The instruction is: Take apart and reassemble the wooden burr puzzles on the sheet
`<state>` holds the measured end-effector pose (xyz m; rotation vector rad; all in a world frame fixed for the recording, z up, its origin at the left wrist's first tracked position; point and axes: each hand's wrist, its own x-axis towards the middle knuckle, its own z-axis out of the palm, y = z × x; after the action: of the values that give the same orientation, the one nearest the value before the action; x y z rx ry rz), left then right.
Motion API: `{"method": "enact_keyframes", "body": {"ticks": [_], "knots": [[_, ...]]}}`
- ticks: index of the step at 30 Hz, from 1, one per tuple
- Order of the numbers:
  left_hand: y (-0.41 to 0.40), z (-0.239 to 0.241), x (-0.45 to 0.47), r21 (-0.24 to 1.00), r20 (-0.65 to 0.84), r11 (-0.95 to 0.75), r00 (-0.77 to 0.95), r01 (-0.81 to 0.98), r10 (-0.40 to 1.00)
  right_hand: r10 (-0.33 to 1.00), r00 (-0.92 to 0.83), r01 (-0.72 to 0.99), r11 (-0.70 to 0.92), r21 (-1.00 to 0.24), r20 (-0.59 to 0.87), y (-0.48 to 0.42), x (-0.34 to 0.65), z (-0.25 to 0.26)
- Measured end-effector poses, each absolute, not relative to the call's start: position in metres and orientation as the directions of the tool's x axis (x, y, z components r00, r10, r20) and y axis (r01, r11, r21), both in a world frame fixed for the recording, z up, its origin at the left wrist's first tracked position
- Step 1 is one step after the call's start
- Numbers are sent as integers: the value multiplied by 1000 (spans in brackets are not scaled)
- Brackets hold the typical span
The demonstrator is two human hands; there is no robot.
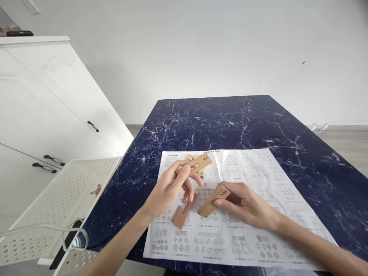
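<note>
My left hand [172, 182] pinches a flat wooden puzzle piece marked 2 [203, 161], which has a slot cut through its middle. In my right hand [244, 201] is a wooden puzzle piece marked 3 [209, 205], gripped between thumb and fingers and tilted down to the left. The two pieces are apart. Below my left fingers, a notched wooden piece [181, 219] lies on the printed instruction sheet [258, 230]. More small wooden pieces [189, 157] sit on the sheet behind my left hand, partly hidden by it.
The sheet lies on a dark blue marbled table [207, 119]. To the left stand a white perforated basket [77, 184] with a small wooden piece [96, 190] in it, and a white cabinet [57, 96]. A pale wall [215, 46] rises behind the table.
</note>
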<state>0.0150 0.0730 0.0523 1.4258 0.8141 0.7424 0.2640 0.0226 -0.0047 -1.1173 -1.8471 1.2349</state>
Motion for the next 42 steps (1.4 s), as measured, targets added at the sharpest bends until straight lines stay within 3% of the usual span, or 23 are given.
{"method": "enact_keyframes", "body": {"ticks": [8,16,28,35,42], "knots": [[99,41,36,997,70,-78,545,-8,836,977,-213,41,-20,-999,-28,31,266,2],[99,28,38,996,65,-88,517,21,853,979,-167,-174,-144,-974,-115,34,268,-2],[85,24,43,995,62,-95,508,39,859,984,1,-156,-173,-972,-176,30,266,-6],[75,13,47,996,80,-84,535,-18,841,990,55,-78,-123,-989,-128,23,262,-10],[72,6,46,982,141,-190,587,22,797,986,126,22,-115,-993,-112,21,263,-11]]}}
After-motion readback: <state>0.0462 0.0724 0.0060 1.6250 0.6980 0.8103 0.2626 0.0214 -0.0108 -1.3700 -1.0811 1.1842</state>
